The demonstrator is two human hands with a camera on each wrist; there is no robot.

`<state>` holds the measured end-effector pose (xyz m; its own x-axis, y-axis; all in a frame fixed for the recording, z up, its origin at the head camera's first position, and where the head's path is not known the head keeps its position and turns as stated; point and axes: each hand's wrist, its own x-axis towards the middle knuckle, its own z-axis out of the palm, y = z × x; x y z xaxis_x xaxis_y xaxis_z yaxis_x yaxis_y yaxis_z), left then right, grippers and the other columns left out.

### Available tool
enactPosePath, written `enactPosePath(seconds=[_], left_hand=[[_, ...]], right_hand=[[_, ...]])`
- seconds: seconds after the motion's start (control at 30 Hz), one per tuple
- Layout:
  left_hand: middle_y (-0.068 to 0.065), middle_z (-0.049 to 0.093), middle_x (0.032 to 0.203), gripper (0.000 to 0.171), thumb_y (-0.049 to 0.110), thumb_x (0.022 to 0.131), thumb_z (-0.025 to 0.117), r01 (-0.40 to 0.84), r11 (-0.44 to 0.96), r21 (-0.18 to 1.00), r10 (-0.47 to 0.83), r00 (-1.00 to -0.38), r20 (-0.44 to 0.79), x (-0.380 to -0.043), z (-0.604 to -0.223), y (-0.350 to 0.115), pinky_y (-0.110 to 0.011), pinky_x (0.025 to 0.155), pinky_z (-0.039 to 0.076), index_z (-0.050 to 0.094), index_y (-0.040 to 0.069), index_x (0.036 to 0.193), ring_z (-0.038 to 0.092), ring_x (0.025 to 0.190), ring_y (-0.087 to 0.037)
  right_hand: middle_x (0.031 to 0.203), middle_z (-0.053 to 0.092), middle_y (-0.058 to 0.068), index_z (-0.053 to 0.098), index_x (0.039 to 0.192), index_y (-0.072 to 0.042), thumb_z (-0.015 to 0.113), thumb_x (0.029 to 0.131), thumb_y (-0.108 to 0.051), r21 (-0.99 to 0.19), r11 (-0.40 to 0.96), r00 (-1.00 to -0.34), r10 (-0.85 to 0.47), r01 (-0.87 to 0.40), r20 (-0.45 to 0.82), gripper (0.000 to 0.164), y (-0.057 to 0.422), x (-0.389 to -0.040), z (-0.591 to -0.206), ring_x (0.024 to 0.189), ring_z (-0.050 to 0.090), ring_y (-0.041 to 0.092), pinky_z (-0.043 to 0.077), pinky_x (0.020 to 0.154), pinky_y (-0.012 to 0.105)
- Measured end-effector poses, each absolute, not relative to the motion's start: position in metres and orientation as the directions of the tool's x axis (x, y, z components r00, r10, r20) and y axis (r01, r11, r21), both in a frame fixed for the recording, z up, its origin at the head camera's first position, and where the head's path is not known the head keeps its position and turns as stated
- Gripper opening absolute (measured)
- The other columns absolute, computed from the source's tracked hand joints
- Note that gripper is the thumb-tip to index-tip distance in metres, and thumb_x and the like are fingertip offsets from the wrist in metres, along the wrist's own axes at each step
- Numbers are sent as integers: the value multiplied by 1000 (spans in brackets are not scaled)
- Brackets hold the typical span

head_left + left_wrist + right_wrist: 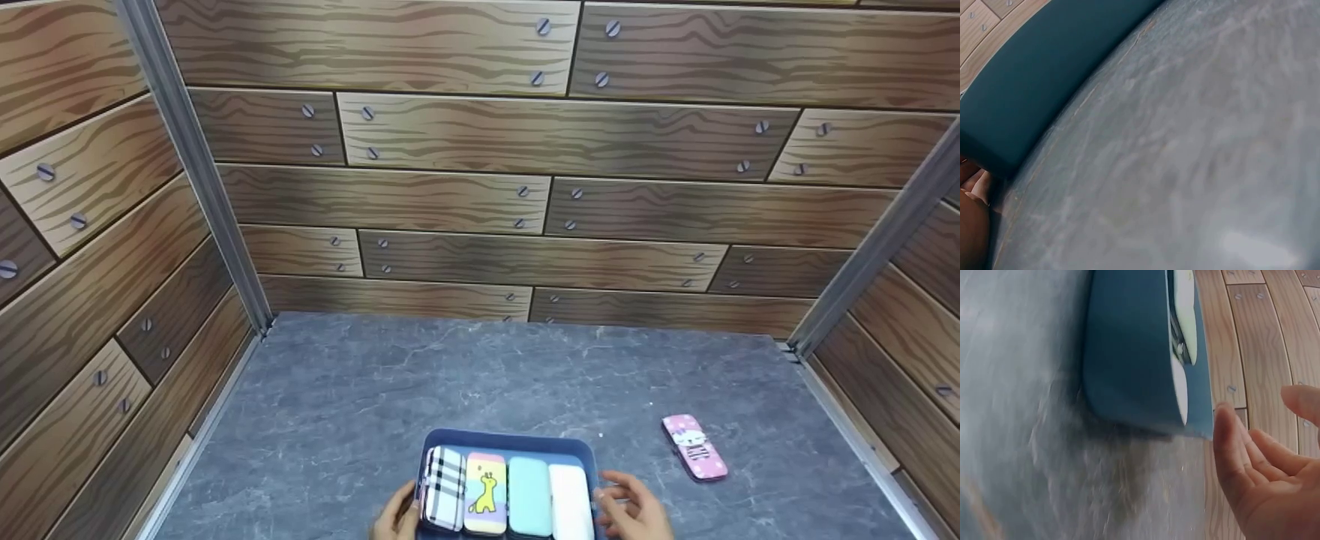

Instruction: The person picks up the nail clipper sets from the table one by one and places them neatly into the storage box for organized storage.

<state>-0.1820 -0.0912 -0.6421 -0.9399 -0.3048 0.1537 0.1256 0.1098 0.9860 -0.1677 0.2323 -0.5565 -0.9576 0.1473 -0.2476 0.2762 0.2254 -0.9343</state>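
Observation:
A blue bin point(510, 439) holds several slim cases in a row, at the bottom of the head view. They are a black-and-white plaid case point(445, 487), a pastel case with a yellow giraffe point(486, 493), a mint case point(529, 496) and a white case point(570, 501). My left hand point(394, 514) is at the bin's left side, its fingertips right against the outer wall. Beside the right wall is my right hand point(634, 508), fingers loosely bent with nothing between them; the right wrist view shows them spread just off the bin's corner.
A pink case with a cartoon cat point(695, 448) lies on the grey marbled table point(465, 375), to the right of the bin. Wood-patterned panels point(450, 199) close off the back and both sides, with metal posts point(202, 172) in the corners.

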Motion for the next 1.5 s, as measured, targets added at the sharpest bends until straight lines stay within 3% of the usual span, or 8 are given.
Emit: enactPosePath(seconds=[0.1, 0.3, 0.43, 0.67, 0.8, 1.0, 1.3, 1.5], left_hand=[[-29, 63, 107, 30, -5, 87, 54, 80, 104, 991, -291, -951, 108, -182, -639, -93, -14, 79, 49, 59, -13, 116, 59, 89, 4], [-26, 64, 107, 31, -5, 87, 54, 32, 82, 996, -308, -950, 56, -182, -639, -91, -15, 79, 50, 60, -11, 116, 60, 88, 1], [-25, 65, 106, 31, -4, 86, 55, 10, 94, 996, -316, -948, 39, -183, -639, -91, -16, 78, 50, 61, -9, 116, 62, 88, -2], [-25, 65, 107, 32, -3, 87, 53, -29, 97, 995, -313, -950, 3, -182, -636, -90, -16, 77, 50, 59, -10, 118, 65, 91, -13], [-26, 65, 105, 31, -5, 86, 55, -12, 103, 995, -329, -944, 23, -182, -637, -89, -15, 77, 50, 60, -11, 116, 64, 88, -9], [-26, 65, 106, 31, -4, 86, 55, -13, 90, 996, -337, -941, 18, -182, -637, -89, -14, 77, 50, 61, -10, 116, 62, 87, -2], [-24, 66, 106, 31, -3, 86, 55, -33, 115, 993, -322, -947, 6, -183, -636, -90, -17, 77, 51, 61, -8, 117, 66, 92, -19], [-24, 65, 107, 32, -2, 87, 54, -59, 81, 995, -322, -946, -30, -184, -634, -89, -21, 78, 52, 60, -8, 118, 65, 95, -24]], right_hand=[[94, 63, 11, 43, 131, 9, 69, 83, -41, -937, 214, -956, 158, 276, -246, 74, 239, -167, -559, 74, 64, 27, 55, 62, 37], [89, 63, 8, 48, 127, 9, 65, 88, -22, -926, 253, -946, 241, 278, -218, 52, 253, -167, -564, 70, 63, 25, 54, 59, 36], [88, 62, 7, 50, 126, 8, 65, 87, -18, -916, 262, -930, 292, 303, -224, 49, 262, -168, -568, 69, 63, 26, 53, 59, 35], [86, 62, 7, 51, 123, 9, 68, 85, -23, -905, 274, -914, 336, 324, -226, 53, 280, -168, -574, 70, 63, 23, 53, 58, 33], [90, 64, 7, 54, 122, 4, 69, 83, -34, -863, 380, -911, 366, 332, -190, 57, 291, -171, -574, 71, 62, 18, 51, 59, 30], [96, 66, 10, 58, 118, 2, 66, 85, -30, -818, 486, -906, 411, 308, -97, 47, 302, -175, -577, 73, 60, 14, 50, 64, 28], [97, 66, 15, 61, 110, 1, 64, 83, -10, -817, 530, -857, 507, 227, 91, 29, 313, -178, -589, 67, 58, 2, 48, 59, 17], [93, 66, 14, 66, 99, -1, 67, 76, -1, -785, 606, -782, 549, 129, 295, 23, 319, -183, -597, 65, 52, -6, 44, 57, 9]])
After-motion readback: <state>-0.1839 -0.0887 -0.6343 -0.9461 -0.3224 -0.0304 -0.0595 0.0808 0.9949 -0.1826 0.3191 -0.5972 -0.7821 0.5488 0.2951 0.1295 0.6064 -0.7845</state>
